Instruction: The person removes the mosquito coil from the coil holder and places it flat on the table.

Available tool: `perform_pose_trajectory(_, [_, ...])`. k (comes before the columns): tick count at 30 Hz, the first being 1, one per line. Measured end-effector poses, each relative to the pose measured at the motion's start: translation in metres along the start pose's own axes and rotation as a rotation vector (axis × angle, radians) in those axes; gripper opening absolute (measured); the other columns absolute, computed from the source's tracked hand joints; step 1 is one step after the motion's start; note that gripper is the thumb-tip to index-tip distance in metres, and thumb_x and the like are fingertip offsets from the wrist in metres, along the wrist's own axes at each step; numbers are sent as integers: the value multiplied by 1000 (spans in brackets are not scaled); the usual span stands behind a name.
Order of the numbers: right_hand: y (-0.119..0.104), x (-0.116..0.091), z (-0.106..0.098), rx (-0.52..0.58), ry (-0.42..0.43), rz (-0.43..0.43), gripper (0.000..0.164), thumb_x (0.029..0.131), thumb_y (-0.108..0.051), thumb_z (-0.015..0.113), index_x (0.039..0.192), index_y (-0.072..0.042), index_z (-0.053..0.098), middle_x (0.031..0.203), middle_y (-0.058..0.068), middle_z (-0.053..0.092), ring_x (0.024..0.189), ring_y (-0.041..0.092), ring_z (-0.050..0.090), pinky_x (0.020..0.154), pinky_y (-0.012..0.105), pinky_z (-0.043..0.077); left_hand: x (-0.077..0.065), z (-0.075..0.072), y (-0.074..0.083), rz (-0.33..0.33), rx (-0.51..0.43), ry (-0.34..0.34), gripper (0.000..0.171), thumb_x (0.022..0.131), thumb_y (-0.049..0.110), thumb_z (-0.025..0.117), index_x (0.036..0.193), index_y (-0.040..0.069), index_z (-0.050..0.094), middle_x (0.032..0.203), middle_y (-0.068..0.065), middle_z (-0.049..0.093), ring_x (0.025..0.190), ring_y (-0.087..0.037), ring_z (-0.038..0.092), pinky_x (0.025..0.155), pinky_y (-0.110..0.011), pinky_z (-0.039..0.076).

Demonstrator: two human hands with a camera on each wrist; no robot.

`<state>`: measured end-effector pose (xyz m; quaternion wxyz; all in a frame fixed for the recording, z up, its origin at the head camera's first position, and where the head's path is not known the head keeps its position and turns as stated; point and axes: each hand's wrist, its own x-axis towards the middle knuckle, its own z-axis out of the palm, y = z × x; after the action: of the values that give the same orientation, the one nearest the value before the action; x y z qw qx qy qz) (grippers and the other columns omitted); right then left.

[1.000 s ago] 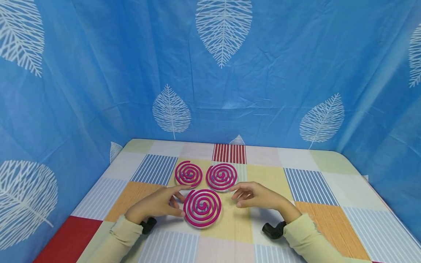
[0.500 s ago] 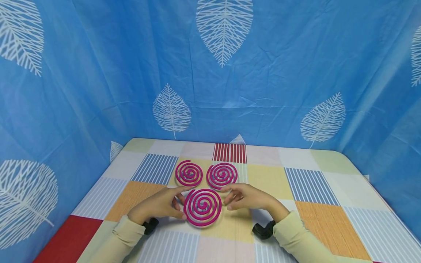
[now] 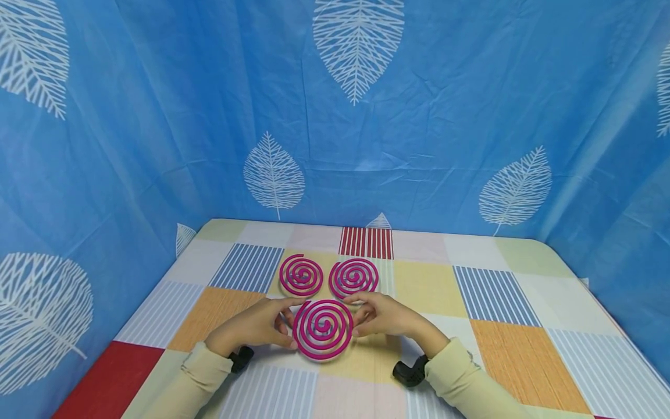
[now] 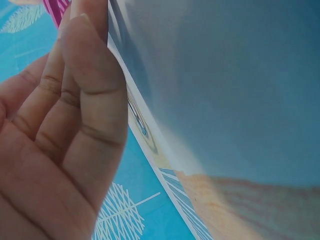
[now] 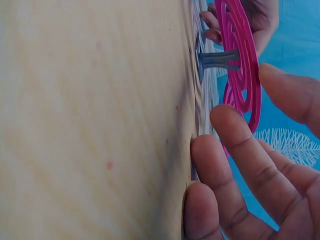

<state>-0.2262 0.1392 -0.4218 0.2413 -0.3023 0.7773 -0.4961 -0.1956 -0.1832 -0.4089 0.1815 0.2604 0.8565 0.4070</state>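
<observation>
When seen from the head, shows a table spread with patchwork cloth in yellow, orange, red, pale and striped squares, rounded at the far corners, closed in at the back and both sides by a creased blue curtain printed with white leaves. Just beyond the near coil, side by side on the far side: the far left coil and the far right coil, both pink spirals too. Blocking part of the cloth from sight, two pale rolled sleeves and a black device at each wrist. Between both hands, the near coil, raised off the cloth on a grey-blue stand under its middle. Lies roughly level, face up, round, about as long as wide; outer end at the far left of the rim, pointing away from the person. At its left rim, the left hand, relaxed, thumb and forefinger well parted, forefinger stretched toward the far left coil. At its right rim, the right hand, likewise loosely spread, fingers gently bent, thumb tip right beside the edge. Cannot tell in either case whether touching the coil or only next to it; gripping nothing visibly.
</observation>
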Motion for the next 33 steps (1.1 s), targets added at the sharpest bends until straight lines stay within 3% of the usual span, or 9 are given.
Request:
perform_pose_trajectory(10, [-4, 1, 6, 22, 6, 9, 67, 91, 4, 80, 148, 18, 49, 98, 12, 79, 84, 9, 71, 81, 23, 59, 0, 0, 3, -14, -13, -1, 86, 84, 2, 92, 156, -10, 48, 101, -2, 63, 77, -9, 63, 64, -23, 53])
perform_pose_trajectory(20, [2, 3, 5, 71, 15, -18, 63, 91, 7, 79, 146, 18, 50, 100, 18, 80, 86, 10, 72, 82, 24, 60, 2, -3, -4, 24, -40, 20, 85, 84, 2, 92, 156, -8, 48, 104, -2, 64, 83, -9, 65, 72, -25, 58])
perform_pose_trajectory(28, [5, 4, 1, 107, 26, -59, 67, 91, 6, 80, 149, 18, 48, 97, 11, 77, 83, 10, 70, 78, 24, 59, 1, -7, -9, 73, -68, 50, 84, 85, 6, 92, 155, -9, 49, 105, -3, 65, 82, -10, 65, 73, -27, 58])
perform_pose_trajectory(33, [7, 4, -2, 219, 15, -49, 70, 94, 3, 79, 154, 14, 45, 93, 7, 75, 78, 13, 71, 73, 26, 61, 1, -10, -10, 86, -71, 74, 85, 86, 8, 92, 157, -7, 48, 105, -4, 64, 82, -12, 66, 74, -26, 56])
